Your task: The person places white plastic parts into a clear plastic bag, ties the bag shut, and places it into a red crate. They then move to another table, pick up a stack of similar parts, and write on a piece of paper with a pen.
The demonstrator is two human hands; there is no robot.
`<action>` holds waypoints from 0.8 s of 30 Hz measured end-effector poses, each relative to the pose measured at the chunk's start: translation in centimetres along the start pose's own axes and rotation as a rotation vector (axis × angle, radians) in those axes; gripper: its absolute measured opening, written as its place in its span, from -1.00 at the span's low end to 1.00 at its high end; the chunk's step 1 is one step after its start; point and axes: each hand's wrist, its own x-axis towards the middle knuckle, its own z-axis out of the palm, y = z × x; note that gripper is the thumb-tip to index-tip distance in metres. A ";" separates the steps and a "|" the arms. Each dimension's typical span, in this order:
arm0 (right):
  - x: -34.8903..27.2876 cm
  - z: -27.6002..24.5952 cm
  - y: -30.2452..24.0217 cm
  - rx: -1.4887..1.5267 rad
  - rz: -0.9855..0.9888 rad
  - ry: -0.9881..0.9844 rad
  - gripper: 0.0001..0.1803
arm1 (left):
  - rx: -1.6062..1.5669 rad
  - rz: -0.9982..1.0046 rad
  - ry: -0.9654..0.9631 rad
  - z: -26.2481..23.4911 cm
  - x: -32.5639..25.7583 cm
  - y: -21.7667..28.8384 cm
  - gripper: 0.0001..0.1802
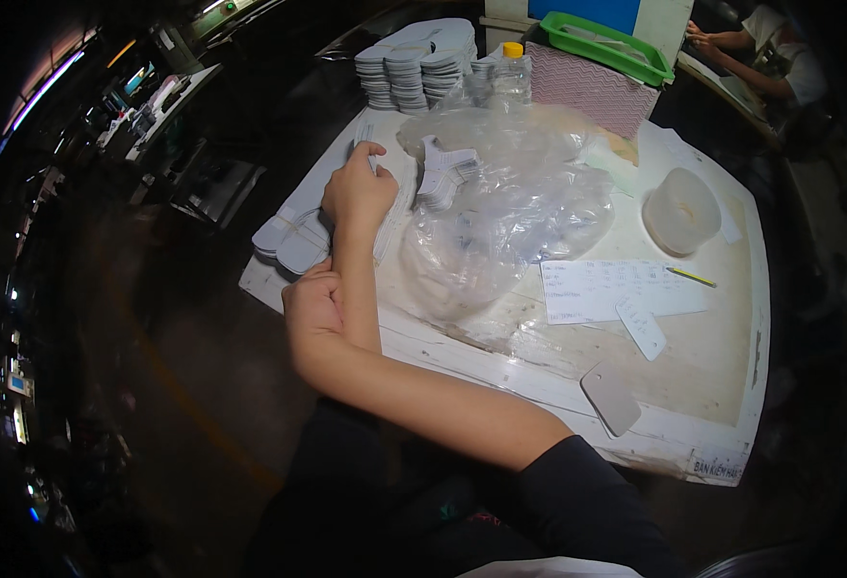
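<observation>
My left hand (pixel 360 190) reaches over the left side of the table, fingers curled at the edge of grey flat pieces (pixel 364 135). Just below it lies a bundle of grey sole-shaped pieces (pixel 296 237), tied with a thin band. My right hand (pixel 313 302) crosses over my left forearm and is closed beside this bundle's near edge; what its fingers hold is hidden. Right of my left hand, a stack of whitish forked cut-outs (pixel 444 171) sits against a crumpled clear plastic bag (pixel 510 226).
Tall stacks of grey pieces (pixel 414 63) stand at the back, beside a yellow-capped bottle (pixel 512 75). A green tray (pixel 606 48) tops a pink box (pixel 587 91). On the right are a plastic tub (pixel 681 212), paper sheet (pixel 587 294), pencil (pixel 691 277) and loose grey piece (pixel 611 398). Another person works far right.
</observation>
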 end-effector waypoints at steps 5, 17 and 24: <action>-0.3 0.3 -0.3 0.067 0.075 0.046 -0.55 | 0.004 0.011 0.004 0.2 0.0 0.0 -0.69; -0.3 0.1 -0.2 0.235 0.163 0.069 -0.50 | 0.118 0.107 -0.010 0.4 -0.4 0.4 -0.58; -0.1 0.2 0.0 0.304 0.094 0.083 -0.42 | 0.106 0.133 0.032 0.6 -0.6 0.4 -0.60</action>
